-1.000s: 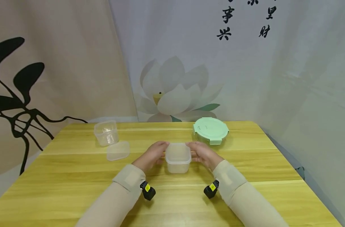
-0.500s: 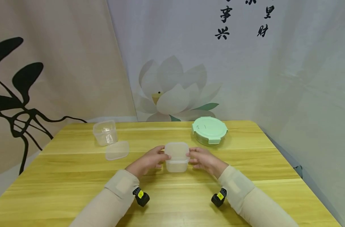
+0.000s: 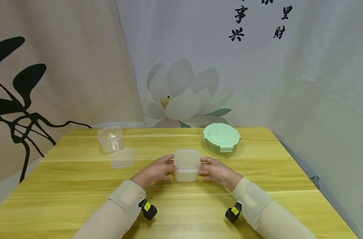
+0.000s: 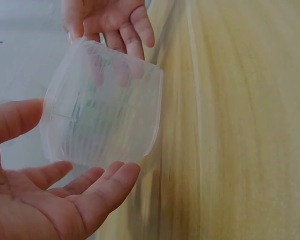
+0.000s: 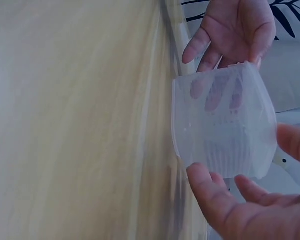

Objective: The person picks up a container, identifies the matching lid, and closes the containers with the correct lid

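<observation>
Head: right grip [image 3: 221, 172] now lower on container [image 3: 186, 166]

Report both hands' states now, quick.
Left hand: holding the front frosted container, thumb and fingers at its left side.
Right hand: holding that same container at its right side.

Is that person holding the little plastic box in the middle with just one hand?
No, the left hand and the right hand hold the plastic box from opposite sides.
</observation>
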`<state>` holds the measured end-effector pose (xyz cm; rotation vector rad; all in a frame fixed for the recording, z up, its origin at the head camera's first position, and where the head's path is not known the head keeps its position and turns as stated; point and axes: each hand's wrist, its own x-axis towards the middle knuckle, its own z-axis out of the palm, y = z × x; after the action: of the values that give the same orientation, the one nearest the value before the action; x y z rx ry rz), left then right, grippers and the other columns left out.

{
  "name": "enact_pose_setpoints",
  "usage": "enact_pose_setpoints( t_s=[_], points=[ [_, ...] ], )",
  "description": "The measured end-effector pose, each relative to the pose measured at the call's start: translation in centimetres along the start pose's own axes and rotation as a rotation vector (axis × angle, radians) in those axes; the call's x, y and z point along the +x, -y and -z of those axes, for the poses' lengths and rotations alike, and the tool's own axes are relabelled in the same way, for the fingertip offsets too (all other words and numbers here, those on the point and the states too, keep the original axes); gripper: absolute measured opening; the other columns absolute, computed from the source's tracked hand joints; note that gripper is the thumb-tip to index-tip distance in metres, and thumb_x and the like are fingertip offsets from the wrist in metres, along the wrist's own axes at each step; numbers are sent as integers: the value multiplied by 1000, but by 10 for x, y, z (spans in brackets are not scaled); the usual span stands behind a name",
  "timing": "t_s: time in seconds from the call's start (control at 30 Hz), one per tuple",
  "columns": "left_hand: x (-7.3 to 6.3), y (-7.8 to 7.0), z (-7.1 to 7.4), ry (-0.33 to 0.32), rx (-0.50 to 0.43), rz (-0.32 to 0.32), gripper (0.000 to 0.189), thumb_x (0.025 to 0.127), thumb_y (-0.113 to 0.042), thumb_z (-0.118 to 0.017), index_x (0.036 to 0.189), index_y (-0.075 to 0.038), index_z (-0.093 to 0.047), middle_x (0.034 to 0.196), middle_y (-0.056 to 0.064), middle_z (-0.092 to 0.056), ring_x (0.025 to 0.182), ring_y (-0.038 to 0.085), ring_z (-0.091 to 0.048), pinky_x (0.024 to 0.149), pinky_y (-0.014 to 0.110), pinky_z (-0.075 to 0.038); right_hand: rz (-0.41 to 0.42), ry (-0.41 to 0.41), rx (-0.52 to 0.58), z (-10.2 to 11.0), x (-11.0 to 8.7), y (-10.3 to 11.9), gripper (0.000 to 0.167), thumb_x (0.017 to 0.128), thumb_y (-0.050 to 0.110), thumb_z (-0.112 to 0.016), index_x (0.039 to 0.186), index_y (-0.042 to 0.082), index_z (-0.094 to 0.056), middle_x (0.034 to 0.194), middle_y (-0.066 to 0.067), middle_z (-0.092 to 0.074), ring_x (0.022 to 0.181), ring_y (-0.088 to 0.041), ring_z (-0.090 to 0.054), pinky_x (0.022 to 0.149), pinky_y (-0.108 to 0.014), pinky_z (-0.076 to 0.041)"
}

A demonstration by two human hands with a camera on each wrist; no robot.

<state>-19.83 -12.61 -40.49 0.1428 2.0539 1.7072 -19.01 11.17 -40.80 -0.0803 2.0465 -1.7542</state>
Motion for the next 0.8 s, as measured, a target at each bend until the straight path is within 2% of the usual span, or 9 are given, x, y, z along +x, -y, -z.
enact_pose_setpoints(
  t_s=[0.1, 0.37, 0.63, 0.8],
  points=[
    [-1, -1, -2, -1, 12, 1, 60, 96, -11, -58, 149, -4, -31, 144, 22, -42, 124, 35, -46, 82, 43, -51, 13, 3, -18, 1, -2, -1, 56, 98, 15, -53, 144, -8, -31, 132, -25, -53, 119, -35, -55, 88, -41, -51],
    [-3, -1, -7, -32, 61, -6, 58, 95, -11, -59, 148, -5, -35, 141, 21, -46, 125, 38, -47, 83, 47, -51, 39, -43, -104, -3, -9, 1, 51, 99, 14, -53, 142, -9, -36, 129, -25, -55, 114, -34, -58, 88, -42, -52],
    [-4, 1, -8, -35, 11, 8, 55, 96, -11, -56, 147, -6, -36, 140, 22, -47, 125, 39, -47, 81, 44, -51, 38, -109, -112, -8, -12, 0, 49, 98, 15, -55, 140, -7, -42, 127, -23, -59, 112, -34, -61, 87, -42, -53],
    [-5, 4, -9, -33, -25, 16, 56, 97, -17, -53, 148, -4, -33, 141, 23, -46, 127, 42, -46, 90, 49, -49, 30, -137, -104, -10, -11, -2, 48, 98, 18, -55, 139, -5, -44, 126, -21, -60, 112, -33, -60, 88, -42, -52]
  ],
)
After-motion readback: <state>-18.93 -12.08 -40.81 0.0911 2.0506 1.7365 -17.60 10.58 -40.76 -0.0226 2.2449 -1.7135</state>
